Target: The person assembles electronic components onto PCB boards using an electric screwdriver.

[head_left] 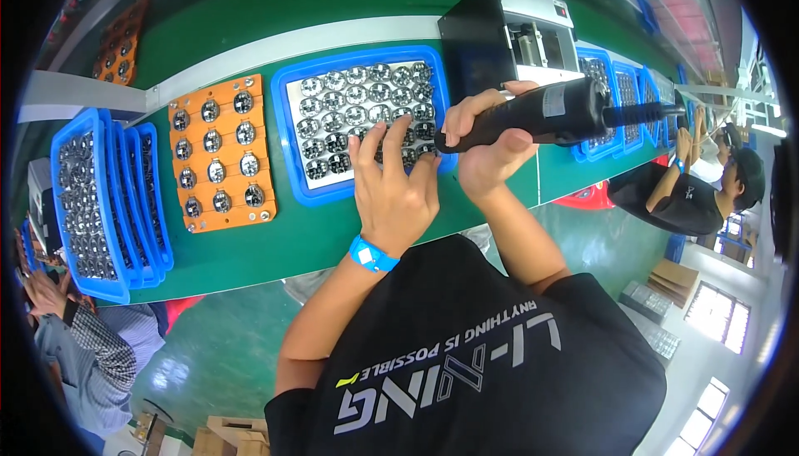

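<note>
My right hand [491,152] is closed around a black electric screwdriver [545,115], held tilted with its narrow end low over the right side of a blue tray [281,127]. The tool's thick cord end points off to the right. Inside the tray, rows of small round metal-and-black parts [356,94] sit on a white insert. My left hand [391,198], a blue band on its wrist, reaches over the near side of these parts. Its fingers are spread, with the tips down among the parts; the hand covers some of them. Whether the screwdriver's tip touches a part is hidden.
Left of the tray lies an orange fixture plate [200,194] with similar round parts. Farther left stand several stacked blue trays [125,277]. A black-and-white machine [512,32] is behind my right hand. Other people [699,198] work at both sides.
</note>
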Demonstrator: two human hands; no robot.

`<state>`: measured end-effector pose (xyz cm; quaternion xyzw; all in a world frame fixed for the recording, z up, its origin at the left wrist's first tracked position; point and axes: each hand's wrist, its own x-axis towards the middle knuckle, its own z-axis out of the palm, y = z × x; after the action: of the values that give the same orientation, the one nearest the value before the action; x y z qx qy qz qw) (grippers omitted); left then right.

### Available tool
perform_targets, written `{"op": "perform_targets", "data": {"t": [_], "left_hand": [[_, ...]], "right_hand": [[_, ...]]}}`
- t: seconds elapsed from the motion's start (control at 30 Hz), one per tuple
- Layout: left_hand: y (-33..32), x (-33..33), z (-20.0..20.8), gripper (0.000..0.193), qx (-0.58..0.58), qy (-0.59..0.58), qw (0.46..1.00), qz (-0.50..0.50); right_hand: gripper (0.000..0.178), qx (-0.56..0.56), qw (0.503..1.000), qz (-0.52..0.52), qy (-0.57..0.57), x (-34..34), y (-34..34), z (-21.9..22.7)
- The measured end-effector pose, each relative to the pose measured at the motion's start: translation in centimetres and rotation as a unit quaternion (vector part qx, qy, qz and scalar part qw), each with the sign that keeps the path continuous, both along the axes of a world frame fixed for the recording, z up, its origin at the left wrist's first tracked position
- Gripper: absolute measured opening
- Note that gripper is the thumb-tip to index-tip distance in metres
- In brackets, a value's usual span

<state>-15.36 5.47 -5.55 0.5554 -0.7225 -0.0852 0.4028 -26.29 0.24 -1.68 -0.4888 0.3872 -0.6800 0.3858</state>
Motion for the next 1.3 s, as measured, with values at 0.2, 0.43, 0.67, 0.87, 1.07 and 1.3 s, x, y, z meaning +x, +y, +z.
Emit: {"op": "perform_targets", "data": {"t": [0.2, 0.43, 0.67, 0.87, 1.07, 1.3], "left_hand": [[-0.1, 0.0, 0.7, 0.010, 0.004, -0.015, 1.000, -0.001], [0.2, 0.2, 0.5, 0.010, -0.020, -0.018, 1.000, -0.010], [1.2, 2.2, 1.7, 0.021, -0.076, 0.007, 0.997, 0.025], [1.1, 2.2, 1.5, 0.024, -0.039, -0.038, 0.998, -0.039], [-0.6, 1.9, 2.2, 0.020, 0.003, -0.094, 0.990, -0.104], [-1.4, 2.1, 2.0, 0.021, -0.002, -0.112, 0.985, -0.133]], "right_hand": [[0.080, -0.075, 0.997, 0.020, 0.017, 0.0, 0.0, -1.0], [0.098, -0.083, 0.992, -0.028, -0.096, -2.4, 0.5, 3.1], [0.109, -0.164, 0.979, -0.031, -0.119, -9.3, 2.6, 5.8], [0.090, -0.162, 0.982, -0.066, -0.068, -12.0, 2.4, 5.4], [0.088, -0.160, 0.981, -0.093, -0.060, -11.3, 0.3, 6.1], [0.086, -0.084, 0.988, -0.133, 0.011, -10.7, -0.7, 5.0]]}}
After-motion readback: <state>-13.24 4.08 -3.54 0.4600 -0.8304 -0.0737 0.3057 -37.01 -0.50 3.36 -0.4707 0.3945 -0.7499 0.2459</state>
